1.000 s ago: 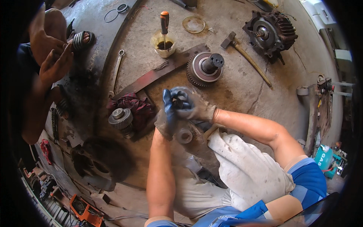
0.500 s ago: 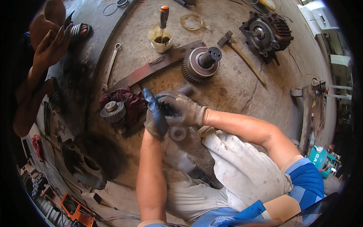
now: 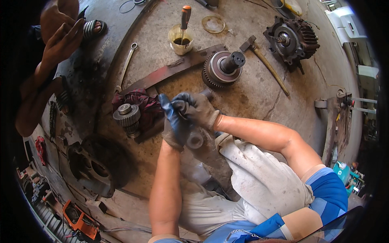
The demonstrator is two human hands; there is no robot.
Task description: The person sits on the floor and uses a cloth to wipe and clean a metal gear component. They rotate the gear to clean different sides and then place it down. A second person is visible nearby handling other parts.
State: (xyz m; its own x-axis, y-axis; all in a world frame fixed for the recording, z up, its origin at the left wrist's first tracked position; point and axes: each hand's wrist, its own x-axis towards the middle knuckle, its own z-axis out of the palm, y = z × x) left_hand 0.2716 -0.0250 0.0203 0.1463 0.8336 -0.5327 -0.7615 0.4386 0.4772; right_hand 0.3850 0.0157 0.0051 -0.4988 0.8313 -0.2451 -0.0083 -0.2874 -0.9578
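Note:
Both my hands wear stained work gloves and meet above the floor, in front of my knees. My left hand (image 3: pixel 173 123) stands upright, a blue-coated finger stretched out and the rest partly covered. Against its palm side presses my right hand (image 3: pixel 197 110), fingers curled; whatever lies between them is hidden. Just below the hands shows the round, hollow end of a grey metal tube or shaft (image 3: pixel 195 141). To the left, a helical gear on a shaft (image 3: pixel 127 115) stands beside a dark red rag (image 3: pixel 142 100). Beyond my hands is a larger gear shaft with a bearing (image 3: pixel 223 69).
A hammer (image 3: pixel 267 67) and a finned motor housing (image 3: pixel 293 40) lie far right. A cup of dark liquid (image 3: pixel 181 42) holds a screwdriver (image 3: pixel 185 18). A wrench (image 3: pixel 128 65) and a flat metal bar (image 3: pixel 170 71) lie left. A dark casing (image 3: pixel 91 164) sits near left; another person's hand (image 3: pixel 60 44) shows upper left.
The whole view has shifted slightly, so the floor items appear farther right. My right hand has moved up a little against my left, its fingers now showing curled near the blue-coated finger.

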